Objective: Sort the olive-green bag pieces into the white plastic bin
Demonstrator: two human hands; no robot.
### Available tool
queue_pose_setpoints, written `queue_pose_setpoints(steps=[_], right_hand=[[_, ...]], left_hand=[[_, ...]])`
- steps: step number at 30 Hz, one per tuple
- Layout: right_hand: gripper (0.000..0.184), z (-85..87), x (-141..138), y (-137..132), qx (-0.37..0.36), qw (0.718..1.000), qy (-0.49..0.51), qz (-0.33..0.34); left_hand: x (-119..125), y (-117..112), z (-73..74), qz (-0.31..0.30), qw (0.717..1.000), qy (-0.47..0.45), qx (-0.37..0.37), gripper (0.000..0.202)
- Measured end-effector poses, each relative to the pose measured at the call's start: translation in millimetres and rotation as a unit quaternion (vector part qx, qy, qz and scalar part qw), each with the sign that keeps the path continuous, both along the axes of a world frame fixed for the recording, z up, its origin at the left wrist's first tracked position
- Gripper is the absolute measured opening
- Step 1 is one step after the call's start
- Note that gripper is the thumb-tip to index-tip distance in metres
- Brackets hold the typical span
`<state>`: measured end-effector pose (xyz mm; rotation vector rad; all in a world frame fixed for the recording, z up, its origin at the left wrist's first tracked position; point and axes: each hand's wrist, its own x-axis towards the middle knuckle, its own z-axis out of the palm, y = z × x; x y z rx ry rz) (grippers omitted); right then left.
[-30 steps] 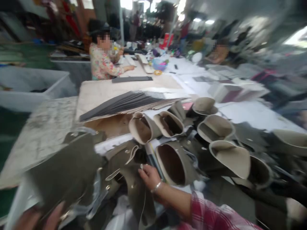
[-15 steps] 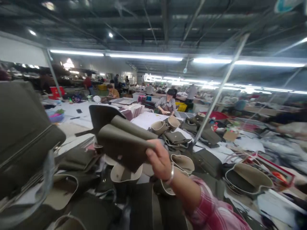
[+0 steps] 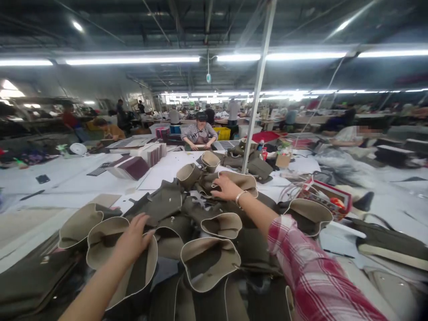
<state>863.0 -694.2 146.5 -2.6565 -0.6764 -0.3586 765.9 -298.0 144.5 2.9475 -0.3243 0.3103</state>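
Note:
My left hand (image 3: 132, 238) reaches over an open olive bag (image 3: 147, 263) with a beige lining. Its fingers are spread and hold nothing; whether they touch the bag cannot be told. Farther off, my right hand (image 3: 227, 187) lies at the rim of another olive bag (image 3: 245, 180), fingers apart and pointing left. Between my hands, a flat olive bag (image 3: 162, 200) with a small metal clasp rests on the heap. More bags with open mouths stand close by, among them one front centre (image 3: 210, 261) and one behind it (image 3: 222, 225).
A metal pole (image 3: 257, 89) rises beyond my right hand. Stacked dark red and white panels (image 3: 133, 165) stand on the white table (image 3: 76, 178). A red-edged box (image 3: 329, 196) sits to the right. A co-worker (image 3: 199, 131) sits across the table.
The folded olive piece my right hand held up is out of that hand, which is now lower and farther forward at a bag. My left hand has come into view. The camera has turned right and down.

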Motion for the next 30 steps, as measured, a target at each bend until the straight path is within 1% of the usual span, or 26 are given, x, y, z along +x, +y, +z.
queue_pose_setpoints(steps=[2,3,4,5,6,7,9,11,13,14,16,17,19,21,22,24,26,27,28,29,30], right_hand=[[0.032,-49.0,15.3,-0.5,0.000,0.992,0.120,-0.047],[0.029,-69.1,19.7,1.6,0.012,0.983,0.169,-0.069],[0.028,-85.2,22.4,5.0,0.030,0.975,0.205,-0.084],[0.029,-96.9,24.0,9.5,0.043,0.969,0.226,-0.091],[0.031,-104.6,24.9,15.2,0.046,0.968,0.232,-0.086],[0.031,-108.6,25.5,21.7,0.035,0.971,0.226,-0.069],[0.026,-109.2,25.9,36.8,-0.016,0.982,0.189,-0.010],[0.019,-105.3,24.5,52.5,-0.074,0.985,0.147,0.046],[0.015,-101.4,20.5,66.2,-0.099,0.983,0.131,0.081],[0.014,-100.1,18.1,71.3,-0.087,0.984,0.135,0.082],[0.015,-98.7,14.9,76.8,-0.027,0.987,0.147,0.051],[0.017,-98.2,15.1,76.8,0.007,0.988,0.152,0.027],[0.022,-96.4,20.9,71.3,0.049,0.987,0.153,-0.019],[0.023,-93.4,32.7,60.1,0.048,0.987,0.152,-0.030],[0.021,-91.9,39.4,53.4,0.048,0.986,0.154,-0.032],[0.014,-90.0,50.5,40.1,0.018,0.984,0.176,-0.026],[0.012,-90.9,54.7,31.2,-0.034,0.980,0.198,-0.010],[0.014,-92.3,54.1,30.4,-0.053,0.979,0.196,0.000],[0.018,-94.0,52.3,33.8,-0.055,0.982,0.182,0.014],[0.022,-95.8,49.9,42.9,-0.047,0.985,0.164,0.037],[0.027,-97.6,47.3,59.6,-0.027,0.986,0.148,0.070]], left_hand=[[-20.0,-13.9,-19.8,-0.025,0.998,0.007,-0.049,0.050],[-32.7,-16.4,-26.2,-0.028,0.996,0.016,-0.078,0.048],[-45.5,-16.0,-30.9,-0.027,0.993,0.032,-0.109,0.046],[-57.0,-13.2,-34.3,-0.021,0.988,0.053,-0.142,0.046],[-66.0,-9.0,-36.4,-0.012,0.982,0.076,-0.174,0.047],[-71.4,-4.7,-37.0,-0.001,0.974,0.095,-0.204,0.048],[-68.8,-1.6,-33.5,0.017,0.962,0.112,-0.247,0.053],[-47.9,-13.1,-24.3,0.026,0.961,0.094,-0.258,0.055],[-13.9,-41.5,-12.7,0.026,0.965,0.073,-0.252,0.055],[5.2,-60.5,-7.6,0.020,0.967,0.073,-0.242,0.054],[42.5,-102.4,-1.8,0.009,0.973,0.093,-0.212,0.052],[58.8,-122.8,-2.2,0.001,0.977,0.103,-0.189,0.051],[84.5,-157.7,-9.9,-0.013,0.980,0.132,-0.146,0.050],[99.0,-180.5,-25.5,-0.020,0.979,0.158,-0.128,0.049],[101.6,-186.6,-34.8,-0.026,0.977,0.164,-0.134,0.048],[96.3,-187.6,-52.7,-0.045,0.970,0.160,-0.175,0.046],[75.5,-173.1,-65.7,-0.064,0.955,0.146,-0.250,0.043],[59.0,-159.8,-69.4,-0.063,0.942,0.141,-0.299,0.041],[38.4,-142.8,-71.2,-0.055,0.926,0.137,-0.347,0.040],[13.9,-122.2,-71.0,-0.043,0.911,0.130,-0.390,0.039],[-14.1,-98.4,-69.3,-0.025,0.898,0.118,-0.423,0.038]])
